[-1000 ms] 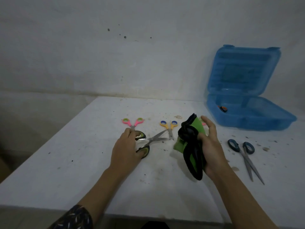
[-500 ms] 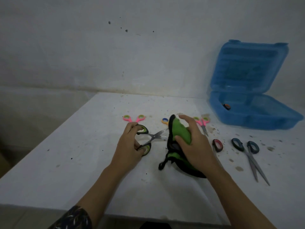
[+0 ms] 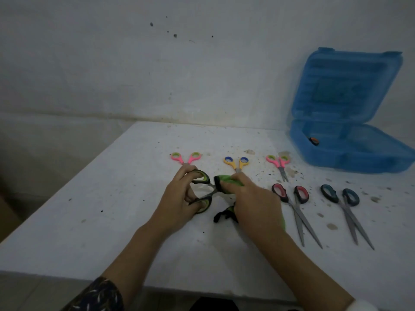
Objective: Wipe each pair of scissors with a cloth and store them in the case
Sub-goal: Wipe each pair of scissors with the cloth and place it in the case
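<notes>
My left hand (image 3: 179,198) grips the black-and-green handles of a pair of scissors (image 3: 202,178) on the white table (image 3: 112,209). My right hand (image 3: 253,198) holds a green cloth with black trim (image 3: 224,182) and presses it over the blades, which are hidden under it. Other pairs lie on the table: pink-handled scissors (image 3: 186,157) at the back, yellow-and-blue scissors (image 3: 236,162), small pink scissors (image 3: 279,163), red-and-black scissors (image 3: 296,209) and dark teal scissors (image 3: 347,209). The blue case (image 3: 350,153) stands open at the back right.
A small orange-and-black item (image 3: 314,140) lies inside the case. The wall runs close behind the table. The table's left edge and front edge are near my arms. Dirt specks dot the surface around the scissors.
My right hand brought the cloth down from the air and leftward onto the blades of the black-and-green scissors. My left hand closed on their handles.
</notes>
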